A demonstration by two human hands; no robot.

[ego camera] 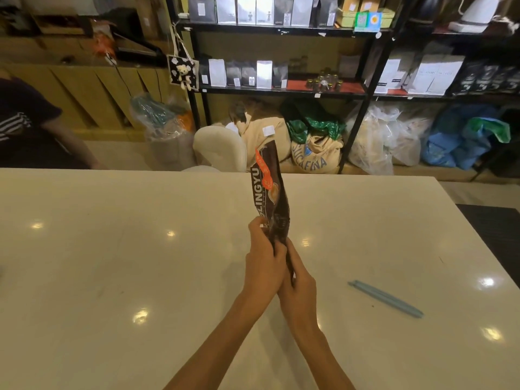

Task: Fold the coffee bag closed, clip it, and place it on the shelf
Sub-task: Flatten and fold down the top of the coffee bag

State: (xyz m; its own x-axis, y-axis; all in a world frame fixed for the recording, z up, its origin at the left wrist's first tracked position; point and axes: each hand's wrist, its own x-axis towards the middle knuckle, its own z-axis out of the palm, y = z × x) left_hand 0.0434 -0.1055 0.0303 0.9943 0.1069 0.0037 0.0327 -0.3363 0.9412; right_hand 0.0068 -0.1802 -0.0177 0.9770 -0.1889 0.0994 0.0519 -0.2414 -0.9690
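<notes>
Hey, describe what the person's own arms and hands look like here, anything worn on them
Both forearms are bare as far as the picture shows them: no sleeves reach into view. The left hand and the right hand have no gloves. No watch, bracelet or ring shows on either wrist or on the fingers that are visible. Nothing is marked or taped on them.

dark brown coffee bag (orange ribbon print, pale lettering), light blue clip, glossy cream table

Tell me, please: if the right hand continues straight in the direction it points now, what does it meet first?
The right hand points up-forward along the coffee bag it already grips; beyond that, probably only bare table, though depth is unclear.
</notes>
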